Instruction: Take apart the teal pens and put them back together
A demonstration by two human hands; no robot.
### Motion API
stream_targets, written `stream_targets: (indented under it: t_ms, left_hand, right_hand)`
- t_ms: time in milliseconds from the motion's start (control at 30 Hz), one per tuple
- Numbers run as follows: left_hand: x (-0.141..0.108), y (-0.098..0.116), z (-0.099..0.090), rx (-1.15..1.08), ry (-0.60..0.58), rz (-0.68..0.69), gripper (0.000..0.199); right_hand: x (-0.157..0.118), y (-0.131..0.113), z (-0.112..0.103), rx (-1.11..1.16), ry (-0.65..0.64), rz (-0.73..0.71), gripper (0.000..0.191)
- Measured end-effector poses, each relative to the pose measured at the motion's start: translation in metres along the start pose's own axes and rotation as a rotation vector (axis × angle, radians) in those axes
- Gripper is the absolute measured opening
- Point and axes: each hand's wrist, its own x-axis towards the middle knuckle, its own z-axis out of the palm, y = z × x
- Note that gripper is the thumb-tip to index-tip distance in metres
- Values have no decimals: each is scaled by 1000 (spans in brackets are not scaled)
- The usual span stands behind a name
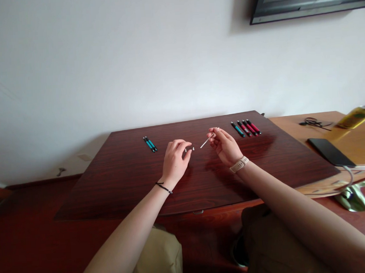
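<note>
My right hand (225,145) pinches a thin whitish pen refill (206,142) between thumb and fingertips, its lower end slanting down to the left above the dark wooden table (135,180). To its left, my left hand (177,159) has thumb and index finger apart in a C shape, with nothing gripped between them. Close to those fingertips lie a tiny pale piece (193,148) and a second small piece (186,150), too small to name. Two teal pens (150,144) lie side by side beyond my left hand.
At the table's back right lie a teal pen (237,129) and several red pens (249,127) in a row. A lighter side table (288,126) holds a black phone (330,152), a coiled cable (314,122) and a yellow can (356,117). A wall screen (313,1) hangs above.
</note>
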Motion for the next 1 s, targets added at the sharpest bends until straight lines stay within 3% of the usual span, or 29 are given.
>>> stream_targets:
  t_ms: [433,600,800,1000]
  left_hand:
    - [-10,-24,17,-80,-187,-81,22]
    - [-7,-23,12,-181,-76,-98,16]
    - [-3,-31,7,-262,105,-233,12]
    - [-2,-33,5,-339,202,-303,10]
  right_hand:
    - [-4,0,6,59,-13,35,36]
    - [-3,-1,2,-215,-32,-96,40]
    - [-16,-2,8,-744,-280,-340,44]
    - [-24,6,19,-748,-358,-319,42]
